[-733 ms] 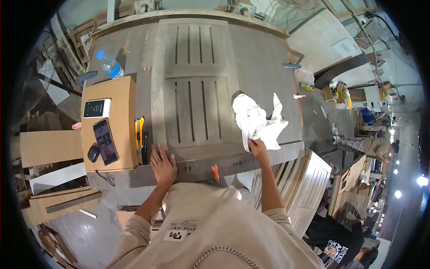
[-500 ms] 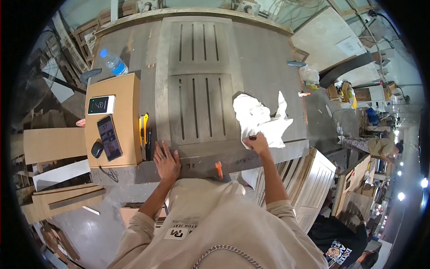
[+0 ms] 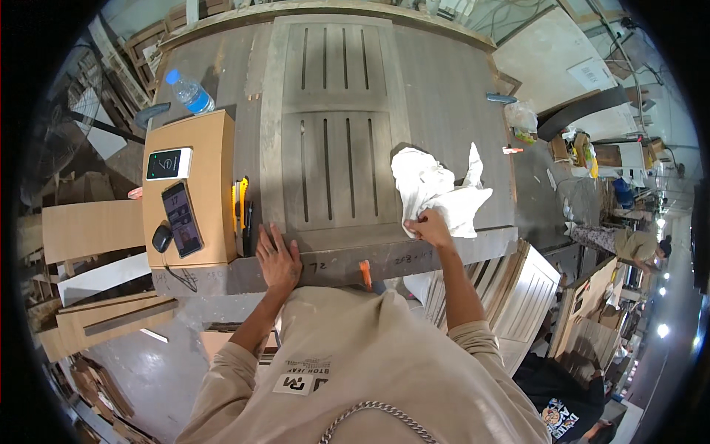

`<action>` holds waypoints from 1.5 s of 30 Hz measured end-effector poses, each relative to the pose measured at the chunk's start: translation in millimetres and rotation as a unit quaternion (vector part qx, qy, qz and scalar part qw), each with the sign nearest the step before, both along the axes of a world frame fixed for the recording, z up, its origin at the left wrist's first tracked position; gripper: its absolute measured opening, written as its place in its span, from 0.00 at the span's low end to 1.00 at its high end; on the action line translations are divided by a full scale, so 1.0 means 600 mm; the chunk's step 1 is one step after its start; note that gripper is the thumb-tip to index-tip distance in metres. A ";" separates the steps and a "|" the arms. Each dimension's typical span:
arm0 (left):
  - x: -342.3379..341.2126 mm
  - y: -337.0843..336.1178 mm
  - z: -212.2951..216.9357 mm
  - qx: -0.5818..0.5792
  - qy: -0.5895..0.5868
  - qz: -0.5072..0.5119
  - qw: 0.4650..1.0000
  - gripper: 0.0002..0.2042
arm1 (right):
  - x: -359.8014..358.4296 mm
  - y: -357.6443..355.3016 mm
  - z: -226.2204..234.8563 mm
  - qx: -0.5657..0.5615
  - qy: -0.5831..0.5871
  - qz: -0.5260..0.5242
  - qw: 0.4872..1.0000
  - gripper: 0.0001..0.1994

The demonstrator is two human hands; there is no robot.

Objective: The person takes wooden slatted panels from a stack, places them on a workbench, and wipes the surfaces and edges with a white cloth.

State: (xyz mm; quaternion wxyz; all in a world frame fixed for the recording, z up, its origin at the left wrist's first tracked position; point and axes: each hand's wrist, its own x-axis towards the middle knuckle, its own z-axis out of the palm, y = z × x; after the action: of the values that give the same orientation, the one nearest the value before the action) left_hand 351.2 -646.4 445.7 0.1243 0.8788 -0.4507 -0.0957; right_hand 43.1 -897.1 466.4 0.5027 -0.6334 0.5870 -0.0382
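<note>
A grey-brown wooden door panel (image 3: 333,233) with slotted insets lies lengthwise on the workbench (image 3: 436,89). My left hand (image 3: 279,257) rests flat at its near left corner, over the bench's front edge, fingers stretched and apart. At the panel's near right corner, my right hand (image 3: 429,228) pinches the edge of a crumpled white cloth (image 3: 444,189). The cloth spreads over the panel's right side and the bench beside it. Just left of my left hand lie a yellow utility knife (image 3: 236,203) and a dark pen (image 3: 248,229).
A cardboard box (image 3: 211,177) at the left carries a power bank (image 3: 168,163), a phone (image 3: 182,219) and a small black case (image 3: 162,237). A water bottle (image 3: 190,92) stands behind it. Slatted panels (image 3: 518,296) lean below at the right. Another person (image 3: 629,244) bends over farther right.
The view has shifted slightly, so the bench sits a little higher. My right hand still grips the cloth's near corner, and my left hand stays at the edge.
</note>
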 end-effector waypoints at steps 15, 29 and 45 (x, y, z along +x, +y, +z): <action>0.001 0.009 -0.003 -0.011 -0.019 -0.008 1.000 0.33 | -0.001 0.020 -0.012 -0.120 0.173 0.063 0.976 0.11; 0.013 0.017 0.006 -0.071 0.019 -0.009 0.997 0.36 | 0.013 0.144 0.040 -0.281 0.177 0.088 0.939 0.16; 0.046 0.019 0.009 -0.175 0.024 -0.008 0.984 0.40 | 0.077 0.183 0.002 -0.343 0.278 0.153 0.884 0.30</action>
State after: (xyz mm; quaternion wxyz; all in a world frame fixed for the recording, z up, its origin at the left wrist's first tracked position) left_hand 379.0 -635.3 450.9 0.2866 0.8371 -0.4644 -0.0374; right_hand 89.4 -787.1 467.5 0.0693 -0.8328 0.5489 0.0178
